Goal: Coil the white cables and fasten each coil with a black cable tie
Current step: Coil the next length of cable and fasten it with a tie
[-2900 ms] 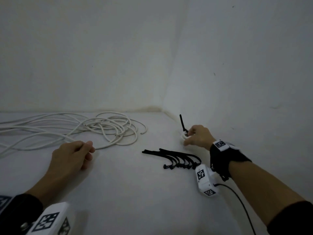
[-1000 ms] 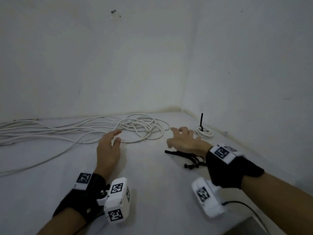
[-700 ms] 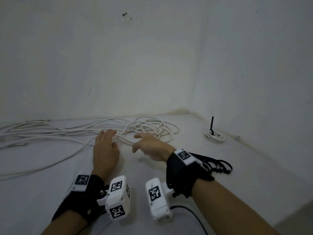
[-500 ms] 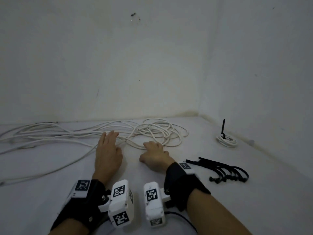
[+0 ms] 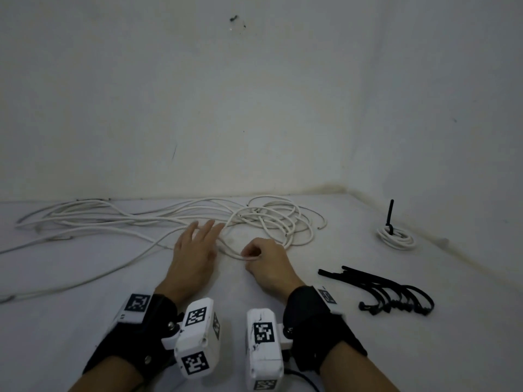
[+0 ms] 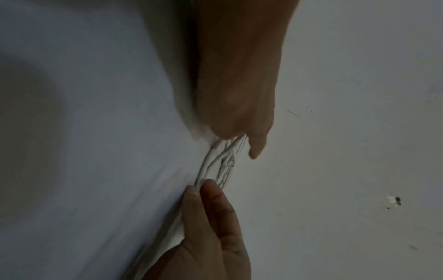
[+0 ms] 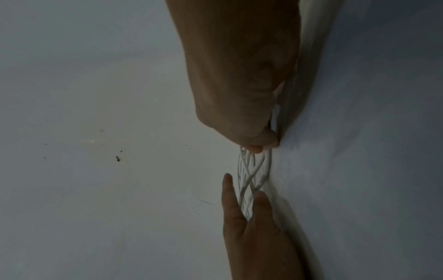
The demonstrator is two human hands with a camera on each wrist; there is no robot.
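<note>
- I see my right hand [image 5: 268, 264] low on the white table [image 5: 85, 321], with its fingers curled in and pinching one strand of the loose white cable [image 5: 175, 219].
- The pinch is between the thumb and the bent fingers, right at the near edge of the tangle.
- In the right wrist view, my right hand [image 7: 242, 85] comes down from the top and its fingertips [image 7: 256, 147] squeeze the cable [image 7: 251, 170] strands.
- My left hand [image 5: 195, 256] lies flat beside the right one, with its fingers straight and spread out.
- Those left fingers [image 5: 208, 229] rest on the cable strands. They are not curled round anything.
- In the left wrist view, my left hand [image 6: 210, 236] shows at the bottom, and its straight fingertips touch the cable [image 6: 215, 161].
- The right hand [image 6: 237, 85] shows at the top of that same view, nipping the strands.
- The loose cable is a big messy heap. It runs from the far left of the table to a round tangle near the back wall [image 5: 254, 108].
- One small cable coil [image 5: 396, 240] sits far to the right, near the corner, well apart from my hands.
- That coil has a black tie [image 5: 390, 215] on it, and the end of the tie sticks straight up.
- A bunch of spare black cable ties [image 5: 382, 290] lies on the table to the right of my right hand, near it but not touching.
- Black wrist straps with white camera boxes [image 5: 198, 338] sit on both my wrists.
</note>
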